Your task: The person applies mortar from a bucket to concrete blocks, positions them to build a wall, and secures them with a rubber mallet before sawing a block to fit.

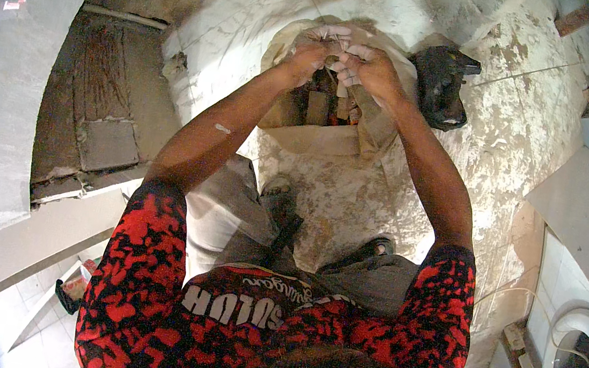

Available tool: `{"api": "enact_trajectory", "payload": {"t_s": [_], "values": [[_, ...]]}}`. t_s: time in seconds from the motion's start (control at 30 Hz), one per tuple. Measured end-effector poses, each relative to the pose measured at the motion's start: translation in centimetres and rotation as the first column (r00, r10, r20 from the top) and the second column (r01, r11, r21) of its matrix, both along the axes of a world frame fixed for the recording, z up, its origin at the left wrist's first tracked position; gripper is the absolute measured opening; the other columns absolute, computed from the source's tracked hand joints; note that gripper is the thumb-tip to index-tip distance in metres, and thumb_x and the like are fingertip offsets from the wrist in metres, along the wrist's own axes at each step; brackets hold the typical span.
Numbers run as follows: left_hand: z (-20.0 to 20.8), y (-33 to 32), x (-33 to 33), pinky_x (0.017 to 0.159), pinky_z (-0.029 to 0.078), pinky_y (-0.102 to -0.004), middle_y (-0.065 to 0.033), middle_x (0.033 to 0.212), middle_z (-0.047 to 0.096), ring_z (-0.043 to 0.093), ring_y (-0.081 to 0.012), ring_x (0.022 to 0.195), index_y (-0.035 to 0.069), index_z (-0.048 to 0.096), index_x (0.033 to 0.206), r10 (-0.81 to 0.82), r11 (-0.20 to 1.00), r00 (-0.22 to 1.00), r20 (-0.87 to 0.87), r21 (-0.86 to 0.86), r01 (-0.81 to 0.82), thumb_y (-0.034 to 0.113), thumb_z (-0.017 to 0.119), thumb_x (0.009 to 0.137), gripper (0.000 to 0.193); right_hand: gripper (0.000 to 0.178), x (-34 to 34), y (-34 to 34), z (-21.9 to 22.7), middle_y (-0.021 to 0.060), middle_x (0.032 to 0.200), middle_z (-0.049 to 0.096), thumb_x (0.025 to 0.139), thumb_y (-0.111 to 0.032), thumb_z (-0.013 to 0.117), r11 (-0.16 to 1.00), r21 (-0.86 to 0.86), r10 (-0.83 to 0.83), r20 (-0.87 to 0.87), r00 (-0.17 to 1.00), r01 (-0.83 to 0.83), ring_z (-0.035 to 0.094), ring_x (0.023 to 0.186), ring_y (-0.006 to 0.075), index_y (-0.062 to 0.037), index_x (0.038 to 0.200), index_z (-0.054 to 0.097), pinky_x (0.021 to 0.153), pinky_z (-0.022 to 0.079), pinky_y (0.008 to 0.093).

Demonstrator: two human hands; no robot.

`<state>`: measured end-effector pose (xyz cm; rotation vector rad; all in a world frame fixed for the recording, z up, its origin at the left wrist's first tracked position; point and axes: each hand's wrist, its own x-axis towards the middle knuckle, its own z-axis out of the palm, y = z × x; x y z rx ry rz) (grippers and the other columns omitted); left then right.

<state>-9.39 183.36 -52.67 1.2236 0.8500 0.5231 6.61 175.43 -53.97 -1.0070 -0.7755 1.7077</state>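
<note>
Both of my hands meet over an open, pale beige sack [309, 139] on the floor in front of me. My left hand [310, 57] has its fingers drawn together at the sack's far side. Close beside it, my right hand [372, 72] is closed as well, fingertips almost touching the left ones. White dust coats the fingers of both. Something small and pale shows between them, too small to name. Below the hands, the sack's mouth holds several dark and brownish blocky pieces [317, 107], partly in shadow.
A black plastic bag [438, 87] lies right of the sack. Whitish smears cover the tiled floor [504, 131]. To the left, a recess holds rough boards [107, 87]. A pale panel [583, 212] leans at the right, near a white rounded fixture [579, 341]. My feet are just below the sack.
</note>
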Motion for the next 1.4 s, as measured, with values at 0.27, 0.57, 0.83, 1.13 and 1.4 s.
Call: {"api": "enact_trajectory", "payload": {"t_s": [0.27, 0.57, 0.83, 1.13, 1.4], "values": [[-1.8, 2.9, -1.1, 0.085, 0.045, -0.0324, -0.0084, 0.107, 0.062, 0.057, -0.0191, 0.098, 0.005, 0.057, 0.116, 0.137, 0.990, 0.988, -0.077, 0.028, -0.136, 0.013, 0.061, 0.086, 0.031, 0.038, -0.3, 0.5, -1.0, 0.0129, 0.095, 0.065, 0.091, -0.032, 0.059, 0.997, 0.039, 0.047, 0.282, 0.958, -0.060, 0.067, 0.081, 0.0202, 0.0021, 0.110, 0.058, 0.069, 0.055, 0.0330], [-9.3, 5.9, 1.2, 0.098, 0.037, -0.0383, -0.0136, 0.120, 0.056, 0.049, -0.0239, 0.112, 0.001, 0.058, 0.116, -0.060, 0.993, 0.934, -0.353, -0.118, 0.019, 0.027, 0.054, 0.089, 0.037, 0.015, -1.1, 0.1, -10.7, 0.0215, 0.085, 0.064, 0.079, -0.012, 0.059, 0.938, 0.066, -0.071, 0.997, -0.003, -0.340, 0.063, 0.084, 0.0370, 0.0002, 0.088, 0.059, 0.073, 0.050, 0.0478], [-12.0, 2.5, 0.5, 0.080, 0.043, -0.0355, -0.0084, 0.096, 0.059, 0.054, -0.0194, 0.090, 0.006, 0.062, 0.099, 0.130, 0.991, 0.963, -0.236, 0.037, -0.125, 0.031, 0.059, 0.088, 0.028, 0.026, -5.5, -0.4, -9.7, 0.0262, 0.087, 0.062, 0.079, -0.011, 0.058, 0.881, 0.275, -0.214, 0.957, 0.195, -0.385, 0.061, 0.088, 0.0386, -0.0004, 0.103, 0.053, 0.073, 0.048, 0.0491], [-6.4, -5.7, 2.1, 0.054, 0.043, -0.0299, -0.0037, 0.074, 0.056, 0.052, -0.0118, 0.065, 0.011, 0.058, 0.079, -0.030, 0.927, 0.966, -0.255, -0.370, -0.069, 0.030, 0.057, 0.089, 0.021, 0.024, 8.8, -10.0, 0.1, 0.0142, 0.078, 0.065, 0.080, -0.020, 0.065, 0.967, 0.023, 0.154, 0.741, 0.654, -0.253, 0.064, 0.067, 0.0262, 0.0014, 0.091, 0.063, 0.067, 0.053, 0.0382], [27.0, -27.4, 9.4, 0.044, 0.038, -0.0268, -0.0004, 0.079, 0.054, 0.048, -0.0099, 0.057, 0.008, 0.054, 0.102, -0.177, 0.596, 0.949, -0.260, -0.796, -0.106, 0.021, 0.051, 0.095, 0.016, 0.021, 9.8, -30.3, 29.8, 0.0072, 0.082, 0.068, 0.085, -0.018, 0.064, 0.778, -0.415, -0.405, 0.242, 0.882, 0.472, 0.062, 0.066, 0.0133, 0.0011, 0.094, 0.067, 0.062, 0.052, 0.0286]]}}
